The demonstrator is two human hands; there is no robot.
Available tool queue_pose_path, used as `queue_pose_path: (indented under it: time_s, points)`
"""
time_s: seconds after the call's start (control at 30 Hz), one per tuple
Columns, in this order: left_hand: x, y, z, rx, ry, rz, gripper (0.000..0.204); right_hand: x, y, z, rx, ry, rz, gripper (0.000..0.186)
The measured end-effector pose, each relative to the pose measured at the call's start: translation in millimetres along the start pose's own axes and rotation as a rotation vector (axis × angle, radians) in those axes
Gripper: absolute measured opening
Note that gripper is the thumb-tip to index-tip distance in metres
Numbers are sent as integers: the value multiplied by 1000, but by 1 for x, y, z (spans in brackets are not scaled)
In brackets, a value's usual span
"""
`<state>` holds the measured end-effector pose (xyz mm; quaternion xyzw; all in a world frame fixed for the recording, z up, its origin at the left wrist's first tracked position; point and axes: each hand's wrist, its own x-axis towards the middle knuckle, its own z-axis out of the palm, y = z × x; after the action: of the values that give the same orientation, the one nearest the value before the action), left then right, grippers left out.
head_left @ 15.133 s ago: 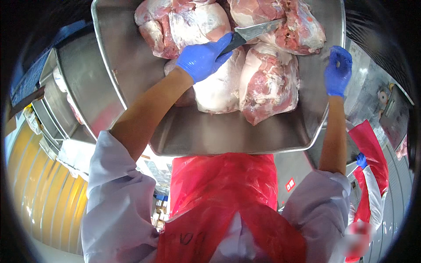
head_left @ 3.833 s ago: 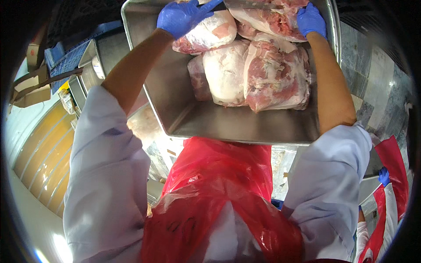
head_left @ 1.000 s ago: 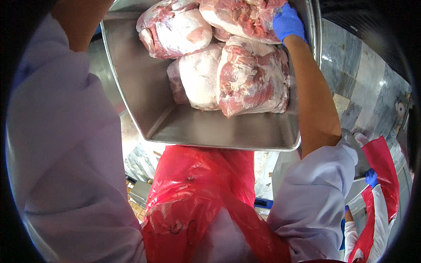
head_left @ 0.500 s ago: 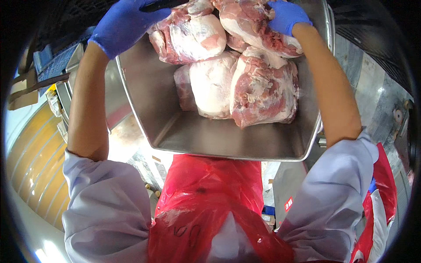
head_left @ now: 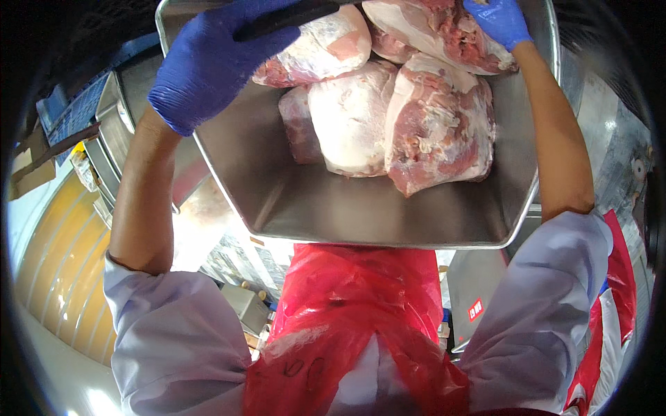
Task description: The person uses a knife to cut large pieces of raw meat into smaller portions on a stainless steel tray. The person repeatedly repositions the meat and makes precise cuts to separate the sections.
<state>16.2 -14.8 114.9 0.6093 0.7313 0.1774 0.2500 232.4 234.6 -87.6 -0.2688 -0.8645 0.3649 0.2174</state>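
If the black handle (head_left: 295, 19) clenched in our left hand (head_left: 211, 66) slips, our right hand (head_left: 501, 22) opposite, grip unclear, could be hit.

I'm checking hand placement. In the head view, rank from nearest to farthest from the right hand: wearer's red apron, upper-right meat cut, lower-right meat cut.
1. Upper-right meat cut: at the right hand's lower left.
2. Lower-right meat cut: farther down, inside the metal tub.
3. Wearer's red apron: lowest, below the tub.
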Motion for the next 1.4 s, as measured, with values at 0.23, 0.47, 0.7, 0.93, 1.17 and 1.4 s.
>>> queue_pose_path:
  time_s: [0.23,0.47,0.7,0.93,1.17,1.4]
  points:
    - [-4,-13,0,-1,-167,-98,35,-15,23,-5,487,186,175,9]
    - [29,31,-4,432,-186,-56,41,-9,36,-24,426,162,370,20]
    - [25,22,-36,433,-229,-8,42,-6,-16,-24,-448,-391,-65,50]
    - [-10,6,-35,236,-190,-227,41,-1,33,3,-227,-173,-64,32]
    - [-7,-2,-27,186,-216,-242,40,-16,4,6,-430,-147,262,39]
    - [-5,-9,-21,40,-178,-218,40,-65,103,9,-181,547,-149,13]
